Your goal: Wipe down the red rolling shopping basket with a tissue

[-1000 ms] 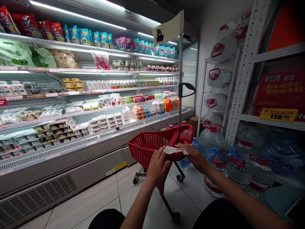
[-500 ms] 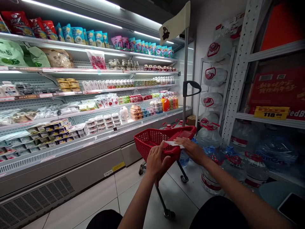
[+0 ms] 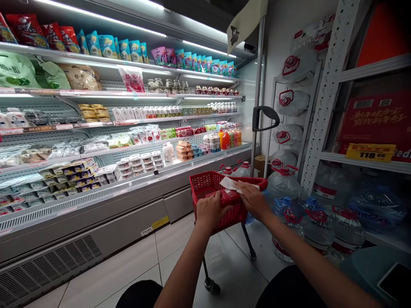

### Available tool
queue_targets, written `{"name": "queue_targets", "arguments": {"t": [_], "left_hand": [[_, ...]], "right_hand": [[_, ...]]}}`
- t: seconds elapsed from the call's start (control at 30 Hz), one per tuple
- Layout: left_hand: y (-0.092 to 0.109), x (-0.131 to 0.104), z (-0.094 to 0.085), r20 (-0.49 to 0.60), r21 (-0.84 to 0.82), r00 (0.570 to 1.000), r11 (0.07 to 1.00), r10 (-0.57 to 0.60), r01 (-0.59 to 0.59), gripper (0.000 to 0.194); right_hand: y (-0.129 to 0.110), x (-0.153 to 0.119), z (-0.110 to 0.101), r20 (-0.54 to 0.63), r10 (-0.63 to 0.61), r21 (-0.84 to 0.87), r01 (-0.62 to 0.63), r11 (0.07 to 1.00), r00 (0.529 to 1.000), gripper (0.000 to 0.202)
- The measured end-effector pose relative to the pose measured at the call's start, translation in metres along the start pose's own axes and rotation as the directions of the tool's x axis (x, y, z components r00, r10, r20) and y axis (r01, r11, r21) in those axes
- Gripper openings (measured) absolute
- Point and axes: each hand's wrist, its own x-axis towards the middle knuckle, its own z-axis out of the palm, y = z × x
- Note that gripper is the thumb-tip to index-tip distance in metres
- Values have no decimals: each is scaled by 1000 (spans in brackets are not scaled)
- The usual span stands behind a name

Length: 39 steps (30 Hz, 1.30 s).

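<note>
A red shopping cart [image 3: 201,185] with a perforated basket on thin dark legs stands before me. My left hand [image 3: 210,209] is closed over the basket's near rim, fingertips inside and thumb stretched to the right. My right hand [image 3: 253,199] presses a thin white wipe [image 3: 227,184], tissue or cloth I cannot tell, against the cart's top right part. Part of the wipe sticks out left of the fingers; the palm hides the rest. A grey pole [image 3: 257,77] rises behind the basket, bearing a black handle [image 3: 266,118] and a cream flag [image 3: 245,25].
A refrigerated display [image 3: 128,188] with several shelves of dairy goods and pouches runs along the left. Large water bottles [image 3: 317,218] crowd the floor at right, beside a white metal rack [image 3: 324,98]. A phone [image 3: 396,280] lies at the lower right.
The cart has turned and shifted, its pole moving right. My left hand's raised fingers have come down around the rim. More of the white wipe shows left of my right hand.
</note>
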Motion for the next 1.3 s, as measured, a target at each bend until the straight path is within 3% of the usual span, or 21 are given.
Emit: {"name": "queue_targets", "arguments": {"t": [0.17, 0.27, 0.37, 0.47, 0.6, 0.67, 0.8, 0.87, 0.93, 1.0, 1.07, 1.2, 1.3], "left_hand": [[-35, 4, 0, 54, 47, 998, 999, 13, -16, 35], [-56, 6, -3, 61, 54, 998, 998, 20, -23, 24], [-74, 3, -7, 55, 42, 998, 998, 40, -43, 34], [-90, -1, -8, 21, 6, 997, 997, 73, -73, 51], [-101, -4, -5, 10, -8, 994, 994, 106, -106, 53], [-100, -3, -3, 3, -3, 994, 994, 113, -113, 53], [-93, -1, 0, -36, -12, 990, 991, 136, -137, 52], [-91, 0, 2, -38, -16, 991, 991, 130, -131, 46], [-91, 0, 3, -37, -20, 992, 993, 118, -119, 43], [-93, 0, 4, -50, -30, 992, 993, 117, -119, 45], [-95, -1, 5, -72, -42, 990, 991, 121, -124, 46], [-99, -2, 7, -96, -50, 986, 989, 134, -139, 36], [-102, -4, 7, -92, -48, 983, 985, 158, -163, 41]], "right_hand": [[-68, 15, 30, -12, -113, 25, 113, 993, 994, 51], [-91, 21, 41, -16, -154, 8, 154, 988, 988, 55], [-79, 16, 37, -17, -175, -7, 175, 985, 984, 51], [-42, 0, 22, -102, -108, -49, 104, 993, 989, 48], [-9, -13, 10, -131, -125, -109, 111, 988, 983, 49], [-15, -6, 13, -88, -190, -104, 181, 978, 978, 48], [-59, 23, 31, -39, -281, -42, 279, 959, 959, 44], [-80, 39, 35, -18, -251, 7, 251, 968, 968, 41], [-92, 54, 35, 31, -148, 45, 147, 988, 988, 40], [-97, 65, 32, 69, -8, 37, 6, 999, 998, 41], [-99, 71, 31, 76, 36, -7, -36, 999, 996, 36], [-101, 63, 40, 41, -127, -86, 130, 988, 991, 39], [-90, 42, 45, -17, -186, -125, 182, 975, 982, 44]]}}
